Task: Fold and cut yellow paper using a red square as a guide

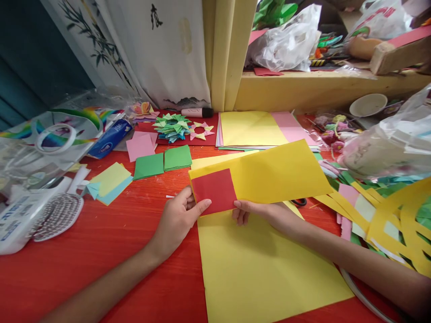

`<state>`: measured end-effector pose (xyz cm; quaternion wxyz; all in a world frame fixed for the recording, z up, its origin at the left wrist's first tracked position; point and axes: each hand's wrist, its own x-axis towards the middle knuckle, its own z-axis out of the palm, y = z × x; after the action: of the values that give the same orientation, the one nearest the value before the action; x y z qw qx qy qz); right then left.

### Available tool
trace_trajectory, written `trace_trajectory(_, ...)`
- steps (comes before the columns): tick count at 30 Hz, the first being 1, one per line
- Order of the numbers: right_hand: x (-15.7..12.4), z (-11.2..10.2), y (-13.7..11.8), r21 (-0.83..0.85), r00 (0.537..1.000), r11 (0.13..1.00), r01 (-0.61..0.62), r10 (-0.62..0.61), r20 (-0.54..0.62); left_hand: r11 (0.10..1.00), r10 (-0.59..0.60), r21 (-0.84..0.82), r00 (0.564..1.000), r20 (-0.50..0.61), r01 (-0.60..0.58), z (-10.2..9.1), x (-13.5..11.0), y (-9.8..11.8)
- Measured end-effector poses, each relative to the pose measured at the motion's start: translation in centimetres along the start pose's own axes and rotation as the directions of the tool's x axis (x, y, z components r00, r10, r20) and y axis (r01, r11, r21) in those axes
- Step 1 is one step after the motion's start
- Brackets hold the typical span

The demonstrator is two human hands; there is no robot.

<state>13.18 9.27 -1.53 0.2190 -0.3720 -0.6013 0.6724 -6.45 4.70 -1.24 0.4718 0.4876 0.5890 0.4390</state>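
Head view, looking down on a red-painted wooden table point(101, 242).

- Left hand point(178, 220): closed in a pinch on a small red paper square point(215, 190). The thumb lies on top at the square's lower left edge and the fingers are tucked under it.
- Right hand point(256, 211): at the square's lower right corner, fingers curled beneath the edge of a large golden-yellow paper sheet point(279, 172). We take it to be holding that sheet from below, but the thumb is hidden, so we cannot tell how tight the hold is.
- The red square lies flat against the left end of the golden sheet. Both are raised slightly off the table, between the two hands.
- Under them a lighter yellow paper sheet point(262, 269) lies flat on the table, reaching toward the near edge.
- Behind the hands are two stacks of green paper squares point(163, 161). Left of them are pink paper squares point(139, 146) and a pale yellow and blue pile of squares point(109, 181).
- Further back we see a ring of folded green-and-white paper points point(173, 125), a pink marker with a black cap point(197, 112), and a stack of full coloured sheets with yellow on top point(252, 128).
- A black scissor handle point(298, 202) shows just beyond the right wrist.
- Far right is a tangle of cut yellow paper strips point(387, 215).
- Far left, a roll of clear tape point(55, 137) lies on a plastic bag, and a white hairbrush point(59, 215) lies bristles up.
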Motion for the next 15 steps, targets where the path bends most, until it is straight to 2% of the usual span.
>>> trace_trajectory(3, 0.0, 0.1, 0.1, -0.018, 0.999, 1.000, 0.000, 0.000, -0.040, 0.999, 0.014, -0.046, 1.000, 0.015, -0.013, 0.1, 0.0, -0.1)
trace_trajectory(6, 0.0, -0.1, 0.6, -0.015, 0.975, 1.000, 0.020, -0.023, -0.222, 0.999, 0.048, -0.003, 0.999, -0.022, -0.048, -0.3, 0.2, 0.0)
trace_trajectory(8, 0.2, -0.4, 0.9, 0.034, 0.914, 0.996, 0.088, -0.067, -0.401, 0.992, 0.089, 0.099, 0.993, -0.083, -0.081, -0.9, 0.5, 0.0)
trace_trajectory(10, 0.4, -0.8, 1.0, 0.085, 0.838, 0.977, 0.197, -0.123, -0.532, 0.966, 0.140, 0.238, 0.978, -0.157, -0.100, -1.7, 0.9, -0.1)
trace_trajectory(12, 0.6, -1.1, 0.8, 0.101, 0.789, 0.947, 0.306, -0.193, -0.583, 0.932, 0.190, 0.347, 0.958, -0.216, -0.107, -2.5, 1.6, -0.3)
trace_trajectory(15, 0.9, -1.5, 0.3, 0.030, 0.747, 0.913, 0.407, -0.313, -0.587, 0.906, 0.233, 0.407, 0.939, -0.252, -0.116, -3.5, 2.5, -0.6)
